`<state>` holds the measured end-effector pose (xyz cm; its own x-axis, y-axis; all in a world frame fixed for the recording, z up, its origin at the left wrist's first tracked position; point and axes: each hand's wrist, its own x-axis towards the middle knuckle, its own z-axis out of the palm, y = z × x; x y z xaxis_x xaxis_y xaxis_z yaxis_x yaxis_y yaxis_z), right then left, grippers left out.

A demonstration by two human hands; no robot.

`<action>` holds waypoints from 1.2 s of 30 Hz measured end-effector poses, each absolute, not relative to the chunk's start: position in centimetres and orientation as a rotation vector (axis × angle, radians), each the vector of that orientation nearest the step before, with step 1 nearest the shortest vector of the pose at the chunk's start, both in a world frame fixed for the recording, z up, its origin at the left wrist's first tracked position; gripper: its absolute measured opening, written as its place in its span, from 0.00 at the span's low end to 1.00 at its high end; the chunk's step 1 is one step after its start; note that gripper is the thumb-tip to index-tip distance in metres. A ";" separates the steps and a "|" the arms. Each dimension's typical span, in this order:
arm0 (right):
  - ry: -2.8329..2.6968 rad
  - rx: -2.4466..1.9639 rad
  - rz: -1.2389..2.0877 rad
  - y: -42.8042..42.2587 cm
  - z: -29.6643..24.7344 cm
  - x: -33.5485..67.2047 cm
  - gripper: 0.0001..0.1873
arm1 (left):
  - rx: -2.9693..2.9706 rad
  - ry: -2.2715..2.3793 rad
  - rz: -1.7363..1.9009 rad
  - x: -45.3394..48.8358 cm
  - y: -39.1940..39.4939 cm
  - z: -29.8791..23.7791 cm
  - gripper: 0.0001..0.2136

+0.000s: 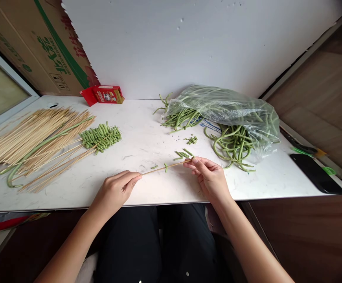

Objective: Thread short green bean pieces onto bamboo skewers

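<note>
My left hand (114, 192) is closed around the near end of a thin bamboo skewer (151, 171), which runs up to the right above the table. One short piece of green bean (166, 168) is threaded crosswise on the middle of the skewer. At the skewer's far tip, my right hand (209, 175) pinches between thumb and fingers; a bit of green bean shows there, mostly hidden. Several cut bean pieces (185, 152) lie on the table just behind the tip, and a single cut piece (154, 167) lies behind the skewer.
Bamboo skewers (26, 137) are heaped at left, a long bean (50, 138) across them. Filled bean skewers (100, 137) lie beside. A plastic bag (232, 106) of long beans (238, 145) stands back right, near bean ends (191, 140). A red box (109, 94) and black phone (317, 175) lie farther out.
</note>
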<state>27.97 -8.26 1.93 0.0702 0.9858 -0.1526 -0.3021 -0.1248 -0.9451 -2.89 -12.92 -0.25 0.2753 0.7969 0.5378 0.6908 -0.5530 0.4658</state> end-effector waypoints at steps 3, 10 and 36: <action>-0.853 -1.131 1.366 -8.3 2.0 27.9 0.17 | 2.382 1.418 1.133 -2.9 -12.9 -0.3 0.07; -0.863 -1.143 1.370 -8.3 2.0 27.9 0.17 | 2.395 1.410 1.140 -2.9 -12.9 -0.3 0.07; -0.952 -1.135 1.473 -9.9 2.0 25.8 0.17 | 2.464 1.364 1.190 -2.5 -13.2 -0.2 0.07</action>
<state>25.76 -9.92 2.04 -0.0544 0.9827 -0.1772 -0.2419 -0.1851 -0.9525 -2.49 -13.20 -0.22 0.3006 0.7504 0.5886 0.6851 -0.5993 0.4142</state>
